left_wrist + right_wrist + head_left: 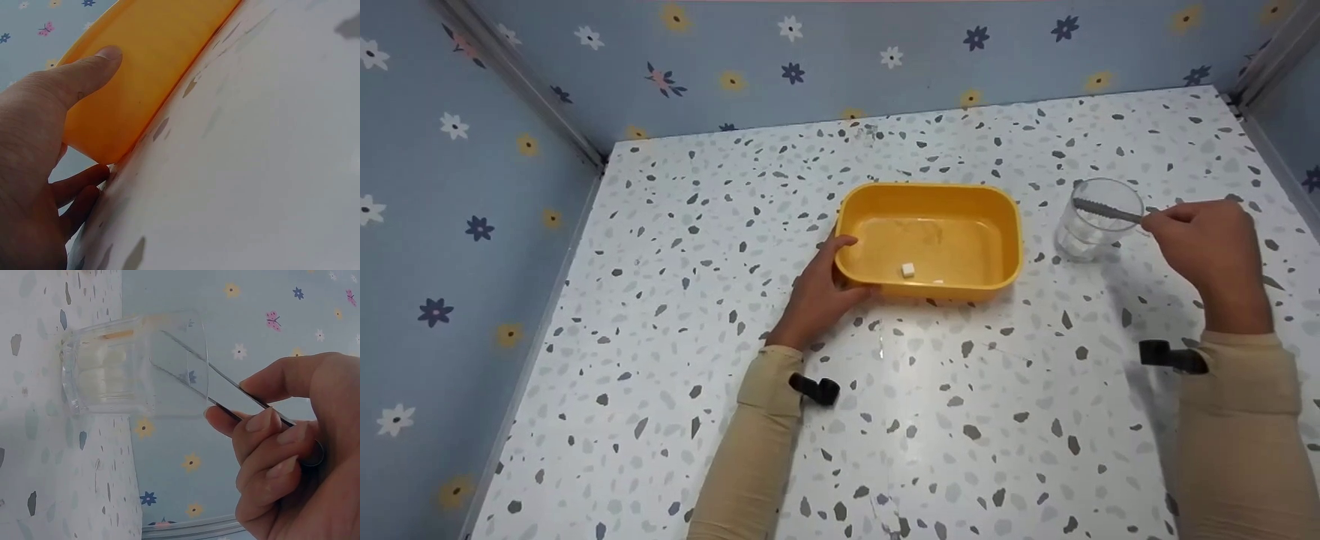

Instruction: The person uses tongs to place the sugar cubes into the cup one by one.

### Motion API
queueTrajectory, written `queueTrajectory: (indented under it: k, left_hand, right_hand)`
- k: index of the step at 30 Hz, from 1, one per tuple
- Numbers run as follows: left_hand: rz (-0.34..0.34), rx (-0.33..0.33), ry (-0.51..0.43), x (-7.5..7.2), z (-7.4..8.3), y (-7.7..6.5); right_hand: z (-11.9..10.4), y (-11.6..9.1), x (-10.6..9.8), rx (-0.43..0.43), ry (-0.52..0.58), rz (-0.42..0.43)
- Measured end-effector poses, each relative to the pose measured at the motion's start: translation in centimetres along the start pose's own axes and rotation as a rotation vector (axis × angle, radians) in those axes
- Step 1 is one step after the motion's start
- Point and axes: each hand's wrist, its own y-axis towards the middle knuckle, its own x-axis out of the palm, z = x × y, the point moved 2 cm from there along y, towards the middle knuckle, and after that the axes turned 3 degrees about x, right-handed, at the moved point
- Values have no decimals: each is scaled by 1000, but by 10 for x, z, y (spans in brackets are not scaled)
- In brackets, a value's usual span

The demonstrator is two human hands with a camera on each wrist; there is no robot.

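Observation:
My left hand (821,289) grips the left front corner of a yellow plastic tub (1009,240). Its thumb lies along the tub's outer front wall, plain in the left wrist view. Inside the tub sit a small white cube (908,270) and a smaller white bit by the front wall. At the right, my right hand (1211,244) pinches metal tweezers (225,385). Their two prongs stand apart inside the upper part of a clear drinking glass (174,402), with nothing visible between the tips. Whitish cubes (101,377) lie in the bottom of the glass.
The white speckled table (960,420) meets flower-patterned blue walls (847,60) at the back and sides. The glass stands a short way right of the tub. A black camera strap sits on each beige sleeve (769,442).

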Motion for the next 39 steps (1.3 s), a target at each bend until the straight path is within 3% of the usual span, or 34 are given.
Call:
queueTrajectory:
  k: [5,16,26,39]
  left_hand:
    - [3,2,6,0,-2,1]
    - [1,-3,27,-1,-1,1]
    - [-4,-22,34,-1,1,-1]
    - [-3,-24,31,-1,0,-1]
  right_hand:
    - [-1,1,-2,31,11,-16]
    - [-5,-3,-3,84,33,62]
    - [-5,-4,-6,127,63,14]
    - [-19,-16,-8,81,76,49]
